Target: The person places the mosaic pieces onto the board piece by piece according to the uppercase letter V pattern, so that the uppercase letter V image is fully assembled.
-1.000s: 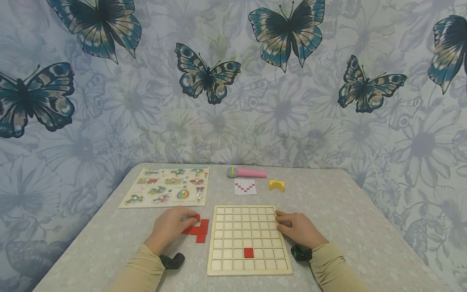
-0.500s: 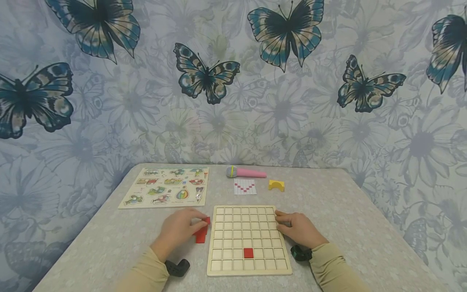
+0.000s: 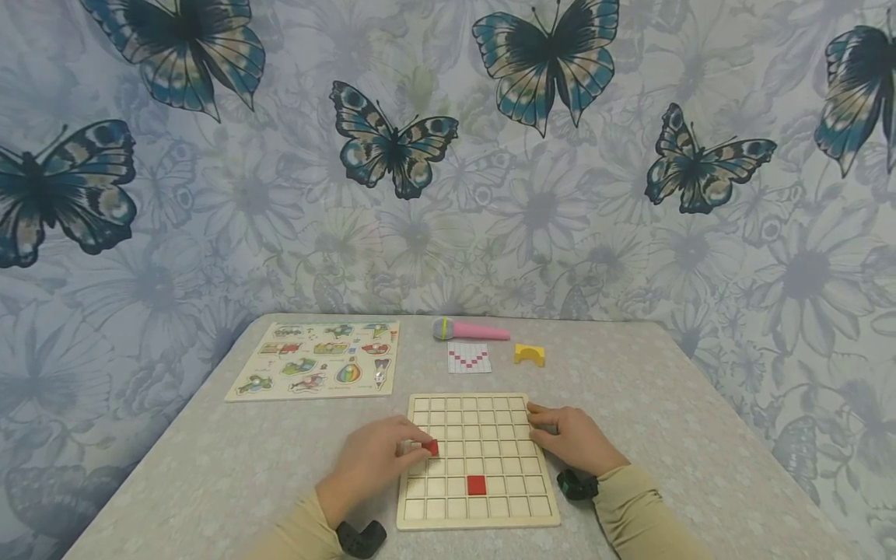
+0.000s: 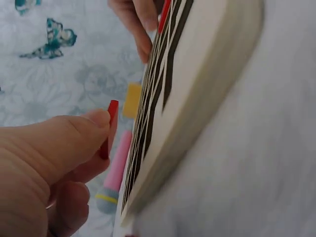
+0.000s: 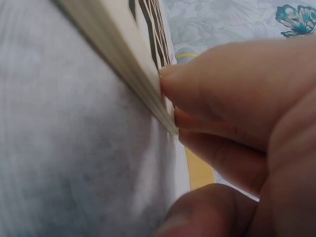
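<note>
A pale wooden grid board (image 3: 448,519) lies on the table, with one red square tile (image 3: 477,485) set in a cell of its lower half. Over the board's left side, my left hand (image 3: 374,463) pinches another red tile (image 4: 114,121) between thumb and fingertips. In the left wrist view that tile stands on edge, apart from the board. My right hand (image 3: 574,439) holds the board's right edge near the far corner, thumb against the rim (image 5: 143,74). The loose red tiles left of the board are mostly out of sight behind my left hand.
Behind the board lie a small pattern card (image 3: 469,358), a pink toy microphone (image 3: 479,331) and a yellow arch block (image 3: 530,355). A picture puzzle board (image 3: 315,362) is at the back left. A butterfly-patterned wall (image 3: 448,233) rises beyond the table.
My left hand has moved right from the loose red tiles to over the board's left side, now carrying one tile. My right hand has stayed at the board's edge.
</note>
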Demonstrator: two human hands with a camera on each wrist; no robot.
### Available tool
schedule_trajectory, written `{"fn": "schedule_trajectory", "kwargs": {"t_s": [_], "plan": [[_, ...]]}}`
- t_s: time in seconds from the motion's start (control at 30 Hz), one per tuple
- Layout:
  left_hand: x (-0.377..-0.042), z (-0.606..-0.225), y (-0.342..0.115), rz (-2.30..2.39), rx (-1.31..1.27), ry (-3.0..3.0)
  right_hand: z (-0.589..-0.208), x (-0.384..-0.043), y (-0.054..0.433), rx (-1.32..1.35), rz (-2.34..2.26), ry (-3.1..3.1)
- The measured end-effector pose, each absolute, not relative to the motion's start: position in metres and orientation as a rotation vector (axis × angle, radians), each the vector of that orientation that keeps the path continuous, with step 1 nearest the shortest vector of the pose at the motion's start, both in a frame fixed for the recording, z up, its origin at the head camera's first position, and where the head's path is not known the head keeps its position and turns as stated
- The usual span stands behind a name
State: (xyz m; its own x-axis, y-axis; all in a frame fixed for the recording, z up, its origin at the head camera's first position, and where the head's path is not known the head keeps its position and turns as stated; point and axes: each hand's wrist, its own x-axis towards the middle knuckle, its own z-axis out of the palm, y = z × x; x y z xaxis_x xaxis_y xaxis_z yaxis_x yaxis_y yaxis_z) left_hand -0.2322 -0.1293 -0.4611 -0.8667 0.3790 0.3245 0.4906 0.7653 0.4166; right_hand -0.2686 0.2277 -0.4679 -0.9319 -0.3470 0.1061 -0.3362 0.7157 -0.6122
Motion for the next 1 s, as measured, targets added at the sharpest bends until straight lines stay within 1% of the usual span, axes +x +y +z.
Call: {"fn": "schedule_trajectory", "kwargs": {"t_s": [0.2, 0.47, 0.77, 1.0], "plan": [[-0.225, -0.463, -0.116, -0.856, -0.785, -2.747, -0.466, -0.268, 0.226, -0.589, -1.023, 2.904], [-0.224, -0.473, -0.106, -0.872, -0.861, -2.737, -0.468, -0.269, 0.225, -0.574, -1.021, 2.906], [-0.225, -0.476, -0.101, -0.933, -0.893, -2.740, -0.469, -0.271, 0.224, -0.560, -1.029, 2.910], [-0.227, -0.477, -0.100, -0.995, -0.855, -2.739, -0.469, -0.271, 0.224, -0.551, -1.040, 2.917]]}}
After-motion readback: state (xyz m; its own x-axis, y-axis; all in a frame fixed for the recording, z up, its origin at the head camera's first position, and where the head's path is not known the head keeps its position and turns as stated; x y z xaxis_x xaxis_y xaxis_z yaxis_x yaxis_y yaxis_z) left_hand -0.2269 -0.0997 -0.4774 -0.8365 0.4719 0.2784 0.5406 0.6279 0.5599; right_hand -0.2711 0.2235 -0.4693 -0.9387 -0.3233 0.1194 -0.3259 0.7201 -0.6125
